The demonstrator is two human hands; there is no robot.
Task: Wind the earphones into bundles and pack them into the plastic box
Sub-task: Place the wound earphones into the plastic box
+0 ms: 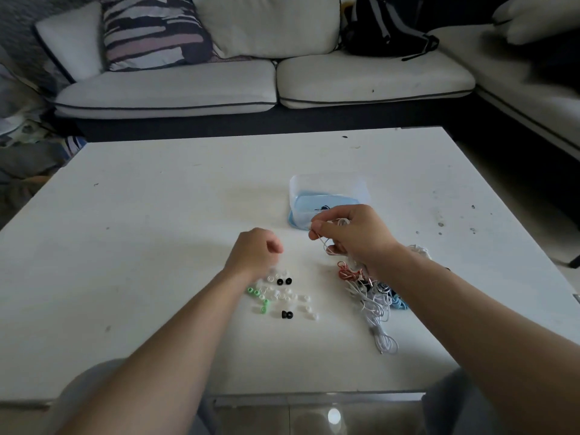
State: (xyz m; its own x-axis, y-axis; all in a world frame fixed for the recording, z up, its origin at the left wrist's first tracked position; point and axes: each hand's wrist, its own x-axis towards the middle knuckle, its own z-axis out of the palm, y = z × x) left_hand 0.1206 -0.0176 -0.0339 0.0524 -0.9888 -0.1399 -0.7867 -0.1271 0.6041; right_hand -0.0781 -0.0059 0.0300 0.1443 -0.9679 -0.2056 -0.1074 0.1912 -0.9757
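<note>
Cord (324, 246) is light, limp and snag-prone, best pinched at one end. Right hand (351, 233) pinches its white loop at 6 o'clock of the box (329, 183) — tangle (373, 296) lies at 5 o'clock. Left hand (254, 252) is curled and blurred — contents unclear

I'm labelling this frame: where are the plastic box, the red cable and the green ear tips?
plastic box (328, 183), head view, far wall.
red cable (343, 269), head view, tangled loops.
green ear tips (250, 290), head view, leftmost tip.
</note>
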